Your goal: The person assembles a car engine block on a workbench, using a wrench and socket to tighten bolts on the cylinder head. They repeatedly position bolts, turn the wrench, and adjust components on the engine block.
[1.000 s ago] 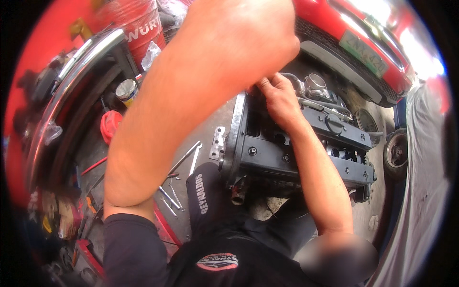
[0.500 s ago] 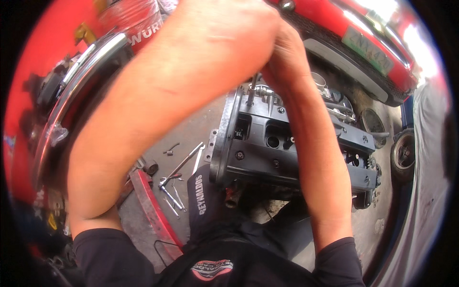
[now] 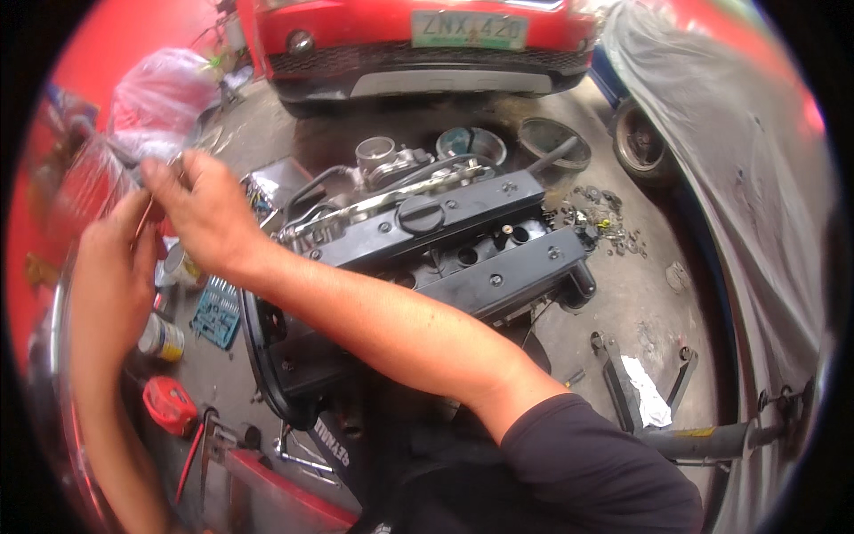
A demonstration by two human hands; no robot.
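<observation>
Both my hands are raised close together at the left, beyond the left end of the engine. My right hand [image 3: 203, 212] is closed, its thumb pressed against a thin grey rod-shaped tool [image 3: 123, 157] that sticks out to the far left. Just below it, my left hand [image 3: 114, 280] has its fingers curled; what they grip is hidden. Under my right forearm lies the engine [image 3: 356, 246] with its black valve cover. A round black oil filler cap [image 3: 421, 214] sits on that cover, and open round wells show along its middle.
A red car's bumper [image 3: 445, 84] stands beyond the engine. Left are a teal tool case [image 3: 216, 311], a white can [image 3: 162, 338] and a red jack piece [image 3: 285, 489]. Rightward lie loose small parts [image 3: 605, 218], a basin [image 3: 556, 147], a wheel [image 3: 642, 142] and a grey cover sheet [image 3: 712, 133].
My view has swung, so the engine and car sit differently in the picture. My hands have gone from the top middle to the left side, still close together.
</observation>
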